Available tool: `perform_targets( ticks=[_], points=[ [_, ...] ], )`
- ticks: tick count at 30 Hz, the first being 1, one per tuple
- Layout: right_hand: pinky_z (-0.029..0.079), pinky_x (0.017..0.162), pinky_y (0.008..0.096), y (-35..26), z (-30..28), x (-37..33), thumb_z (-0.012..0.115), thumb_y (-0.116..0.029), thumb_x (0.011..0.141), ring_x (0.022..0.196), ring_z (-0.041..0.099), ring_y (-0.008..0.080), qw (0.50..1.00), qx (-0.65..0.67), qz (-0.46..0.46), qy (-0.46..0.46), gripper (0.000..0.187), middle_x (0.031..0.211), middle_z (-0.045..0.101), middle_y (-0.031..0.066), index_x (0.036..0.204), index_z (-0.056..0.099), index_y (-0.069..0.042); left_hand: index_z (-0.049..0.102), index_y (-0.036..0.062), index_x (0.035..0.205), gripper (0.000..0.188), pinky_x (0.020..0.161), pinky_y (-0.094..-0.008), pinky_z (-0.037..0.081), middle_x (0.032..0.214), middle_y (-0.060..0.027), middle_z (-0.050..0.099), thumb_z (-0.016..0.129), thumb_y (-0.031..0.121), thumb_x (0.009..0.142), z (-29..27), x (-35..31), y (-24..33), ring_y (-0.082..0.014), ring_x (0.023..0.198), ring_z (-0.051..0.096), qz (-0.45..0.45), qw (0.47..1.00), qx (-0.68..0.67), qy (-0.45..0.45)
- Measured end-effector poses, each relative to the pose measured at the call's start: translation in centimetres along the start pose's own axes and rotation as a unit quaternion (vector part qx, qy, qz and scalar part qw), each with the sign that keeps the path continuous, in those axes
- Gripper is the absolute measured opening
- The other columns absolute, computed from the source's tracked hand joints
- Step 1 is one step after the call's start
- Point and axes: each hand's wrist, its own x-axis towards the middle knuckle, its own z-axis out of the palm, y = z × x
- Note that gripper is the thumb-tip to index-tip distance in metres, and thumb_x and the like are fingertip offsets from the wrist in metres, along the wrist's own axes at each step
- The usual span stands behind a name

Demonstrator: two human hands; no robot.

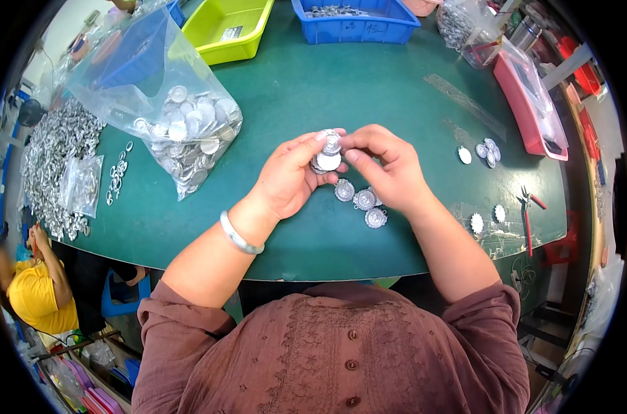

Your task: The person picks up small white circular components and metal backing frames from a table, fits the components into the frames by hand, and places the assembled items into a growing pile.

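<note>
Several round silver metal medallions are in my left hand, whose thumb and fingers close round them above the green table. My right hand is closed, its thumb and forefinger touching the upper medallion at its right edge. Whether it pinches a small part there is hidden. Just below my hands, several ornate silver medallions lie in a small cluster on the table. A pale bangle circles my left wrist.
To the left stand a clear bag of silver discs and a large heap of metal pieces. Red-handled pliers and loose discs lie right. Beyond are a green tray, a blue tray and a pink tray. A person in yellow sits left.
</note>
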Motion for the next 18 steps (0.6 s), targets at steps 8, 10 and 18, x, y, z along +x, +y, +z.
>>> perform_targets(
  ticks=[8, 10, 18],
  points=[
    [0.043, 0.059, 0.0258, 0.1, -1.7, 0.3, 0.061, -0.007, 0.073, 0.067, 0.053, 0.0144, 0.991, -0.111, 0.046, -0.061, 0.012, 0.076, 0.055, 0.0056, 0.084, 0.06, -0.001, 0.052, -0.0001, 0.104, 0.037, 0.06, -0.0245, 0.044, 0.088, -0.0078, 0.056, 0.037, 0.031, 0.091, -0.2, 0.1, 0.6, -0.0157, 0.074, 0.054, -0.019, 0.999, -0.019, 0.031],
    [0.042, 0.064, 0.0321, -0.1, -2.2, 0.3, 0.067, -0.014, 0.066, 0.072, 0.053, 0.0228, 0.973, -0.181, 0.031, -0.141, 0.02, 0.076, 0.054, 0.0083, 0.08, 0.059, -0.002, 0.053, 0.0004, 0.101, 0.031, 0.058, -0.024, 0.044, 0.087, -0.0077, 0.056, 0.041, 0.027, 0.09, -0.5, 0.1, 0.6, -0.0156, 0.072, 0.055, -0.007, 0.999, -0.012, 0.049],
    [0.036, 0.077, 0.0363, -1.3, -1.8, -0.1, 0.069, -0.017, 0.062, 0.088, 0.048, 0.0273, 0.913, -0.315, -0.003, -0.258, 0.025, 0.086, 0.051, 0.0089, 0.081, 0.058, -0.005, 0.054, 0.0012, 0.095, 0.014, 0.049, -0.0208, 0.043, 0.082, -0.0076, 0.057, 0.051, 0.009, 0.083, -0.2, -0.1, 0.9, -0.0148, 0.067, 0.055, 0.006, 0.997, -0.021, 0.076]
  ],
)
